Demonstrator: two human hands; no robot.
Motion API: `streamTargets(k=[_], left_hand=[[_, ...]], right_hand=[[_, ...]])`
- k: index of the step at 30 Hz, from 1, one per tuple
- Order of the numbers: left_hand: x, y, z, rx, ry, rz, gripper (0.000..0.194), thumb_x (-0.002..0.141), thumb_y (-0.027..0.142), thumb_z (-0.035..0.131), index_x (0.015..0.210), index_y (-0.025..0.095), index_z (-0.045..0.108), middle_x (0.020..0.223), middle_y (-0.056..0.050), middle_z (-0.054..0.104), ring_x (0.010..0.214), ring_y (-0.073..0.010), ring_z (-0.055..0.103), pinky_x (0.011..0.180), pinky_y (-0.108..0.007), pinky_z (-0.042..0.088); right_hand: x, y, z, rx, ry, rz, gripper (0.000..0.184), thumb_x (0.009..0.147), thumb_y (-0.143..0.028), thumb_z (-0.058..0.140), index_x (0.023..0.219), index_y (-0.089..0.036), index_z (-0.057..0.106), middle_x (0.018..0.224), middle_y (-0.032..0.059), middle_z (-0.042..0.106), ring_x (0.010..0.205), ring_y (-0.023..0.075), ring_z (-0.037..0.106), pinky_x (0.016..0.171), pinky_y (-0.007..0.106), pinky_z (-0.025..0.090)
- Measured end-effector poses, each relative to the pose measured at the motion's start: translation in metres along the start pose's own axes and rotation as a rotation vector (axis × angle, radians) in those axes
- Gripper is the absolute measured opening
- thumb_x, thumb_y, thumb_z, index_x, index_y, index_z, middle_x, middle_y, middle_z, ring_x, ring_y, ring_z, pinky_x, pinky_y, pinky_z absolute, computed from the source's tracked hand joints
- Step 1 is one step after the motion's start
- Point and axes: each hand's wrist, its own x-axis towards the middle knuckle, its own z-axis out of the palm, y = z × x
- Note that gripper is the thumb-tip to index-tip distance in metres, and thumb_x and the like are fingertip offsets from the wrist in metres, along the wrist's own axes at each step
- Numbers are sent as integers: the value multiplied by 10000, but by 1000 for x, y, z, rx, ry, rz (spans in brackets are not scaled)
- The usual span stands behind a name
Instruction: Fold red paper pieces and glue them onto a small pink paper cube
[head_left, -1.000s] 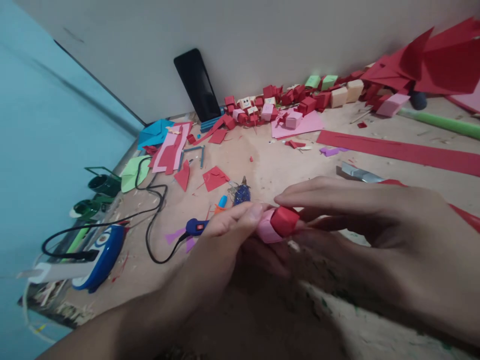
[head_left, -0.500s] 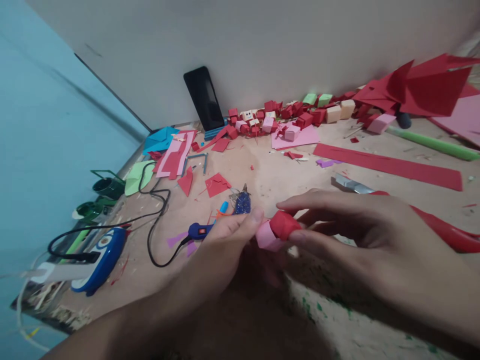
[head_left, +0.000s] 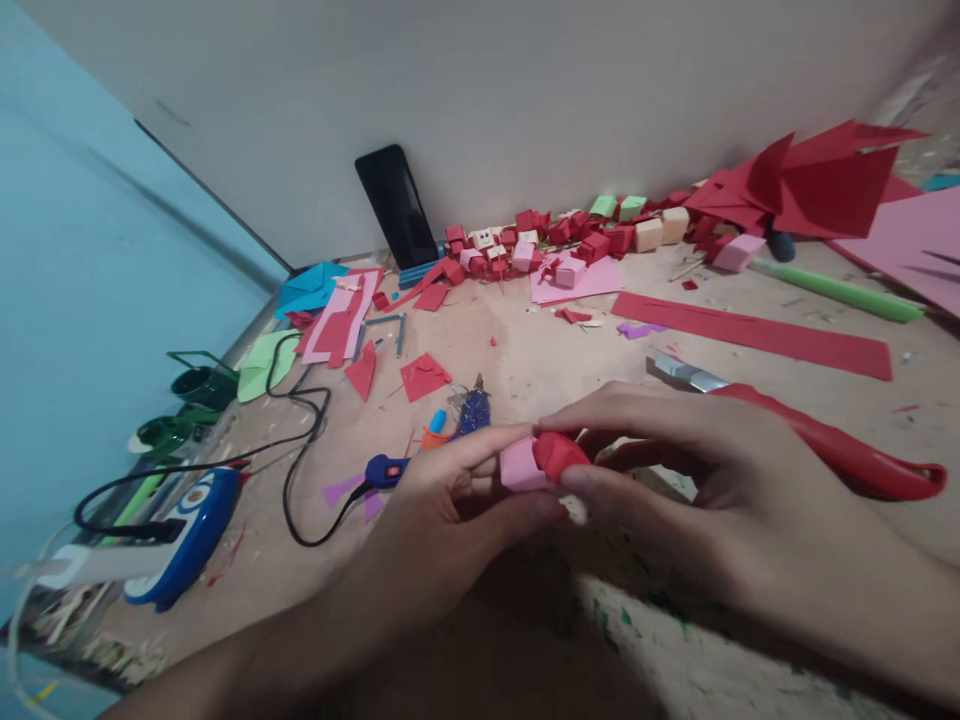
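Left fingers [head_left: 480, 446] curled; right fingers [head_left: 637, 408] bent, pinching

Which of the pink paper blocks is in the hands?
The pink block between the left hand and right hand, against the red piece; the other pink blocks sit farther back, untouched.

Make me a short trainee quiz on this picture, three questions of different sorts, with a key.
1. True or false: the phone lies flat on its back.

2. Which of these is closest to the right hand?
A) green cup
B) red-handled knife
C) blue paper

3. Fill in the colours: the right hand and the left hand together hold a small paper piece that is ___ and ___.

Key:
1. False; it stands tilted against the grey wall.
2. B.
3. Pink; red (either order).
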Motion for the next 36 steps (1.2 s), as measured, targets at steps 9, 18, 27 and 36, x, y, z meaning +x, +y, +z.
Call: streamTargets(k=[9, 18, 27, 36], left_hand=[[0, -4, -5, -31, -44, -8, 292, 887, 269, 842, 1170, 331, 809, 1136, 21, 822, 1050, -187, 779, 893, -232, 613], [2, -1, -3, -5, -63, 11, 278, 874, 209, 840, 1141, 284, 818, 1128, 25, 825, 1050, -180, 778, 890, -215, 616], [5, -4, -8, 48, -131, 35, 336, 894, 193, 822, 1215, 284, 789, 1194, 33, 814, 1087, -157, 769, 912, -182, 600], [3, -3, -9, -44, -164, -19, 373, 891, 205, 835, 1243, 315, 785, 1223, 25, 812, 1126, -173, 770, 948, -206, 607]], right_hand=[[1, 0, 3, 53, 32, 59, 123, 917, -273, 739, 974, -271, 849, 868, 22, 833, 729, 196, 758, 621, 282, 613], [0, -1, 3, 10, 42, 47, 123, 926, -237, 723, 924, -273, 841, 858, 5, 821, 723, 169, 732, 645, 264, 586], [1, -1, 3, -4, 25, 68, 143, 943, -251, 698, 941, -264, 840, 879, -13, 836, 765, 147, 756, 661, 220, 572], [-1, 3, 3, -22, 42, 26, 128, 957, -244, 695, 931, -250, 820, 878, -24, 823, 763, 127, 733, 648, 212, 541]])
